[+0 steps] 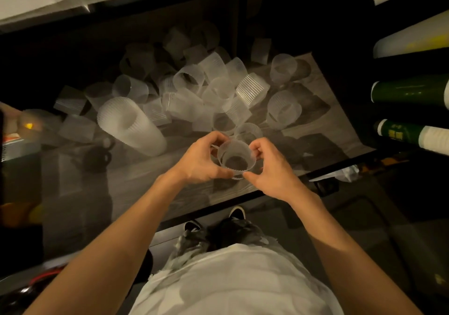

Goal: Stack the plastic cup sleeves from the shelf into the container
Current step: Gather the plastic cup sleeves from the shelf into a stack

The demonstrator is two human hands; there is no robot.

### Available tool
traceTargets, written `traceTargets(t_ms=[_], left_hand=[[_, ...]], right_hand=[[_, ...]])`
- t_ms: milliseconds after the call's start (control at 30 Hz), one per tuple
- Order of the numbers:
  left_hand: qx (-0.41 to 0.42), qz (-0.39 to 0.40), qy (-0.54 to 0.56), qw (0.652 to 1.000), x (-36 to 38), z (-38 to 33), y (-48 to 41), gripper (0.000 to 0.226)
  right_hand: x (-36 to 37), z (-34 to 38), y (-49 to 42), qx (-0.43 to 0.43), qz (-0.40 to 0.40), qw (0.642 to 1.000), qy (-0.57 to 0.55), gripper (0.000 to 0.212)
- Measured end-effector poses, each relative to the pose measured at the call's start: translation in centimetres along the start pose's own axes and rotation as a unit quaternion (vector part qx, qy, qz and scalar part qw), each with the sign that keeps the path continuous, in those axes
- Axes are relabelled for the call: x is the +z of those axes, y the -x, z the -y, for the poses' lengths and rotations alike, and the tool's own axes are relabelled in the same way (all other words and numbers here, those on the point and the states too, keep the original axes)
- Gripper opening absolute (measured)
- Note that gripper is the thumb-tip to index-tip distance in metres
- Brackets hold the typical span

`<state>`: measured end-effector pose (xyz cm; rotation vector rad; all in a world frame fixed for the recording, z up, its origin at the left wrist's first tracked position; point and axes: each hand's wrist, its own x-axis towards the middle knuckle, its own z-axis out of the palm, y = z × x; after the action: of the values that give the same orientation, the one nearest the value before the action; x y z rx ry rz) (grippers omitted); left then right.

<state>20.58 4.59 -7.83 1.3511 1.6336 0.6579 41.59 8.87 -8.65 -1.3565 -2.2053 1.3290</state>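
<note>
Both hands hold a clear ribbed plastic cup sleeve [235, 157] above the front of the shelf [136, 183]. My left hand [202, 162] grips its left rim, and my right hand [269, 168] pinches its right side and bottom edge. A second sleeve seems nested under it. Behind lies a loose pile of sleeves [204, 91], tipped every way. A long stack of nested sleeves [131, 125] lies on its side at the left of the pile. I cannot tell which thing is the container.
Rolls of cups, white and green, [413, 91] lie on racks at the right. A dark mug-like object [97, 156] sits left of my hands. A box with a small yellow light [18, 134] is at the far left. My feet [218, 224] stand below the shelf edge.
</note>
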Motion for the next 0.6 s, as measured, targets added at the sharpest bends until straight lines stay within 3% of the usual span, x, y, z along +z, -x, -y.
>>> traceTargets(t_ms=[200,333,600], left_hand=[[0.021,-0.004,-0.020,1.000,0.7,0.8,0.1,0.069],[0.036,-0.017,-0.065,0.997,0.9,0.7,0.1,0.066],[0.051,-0.013,-0.084,0.995,1.5,1.2,-0.1,0.069]], right_hand=[[-0.5,0.1,0.3,-0.022,-0.004,0.996,0.081,0.049],[-0.3,0.0,-0.1,0.003,0.018,0.995,0.096,0.040],[-0.5,-0.3,-0.4,0.019,0.015,0.994,0.106,0.043]])
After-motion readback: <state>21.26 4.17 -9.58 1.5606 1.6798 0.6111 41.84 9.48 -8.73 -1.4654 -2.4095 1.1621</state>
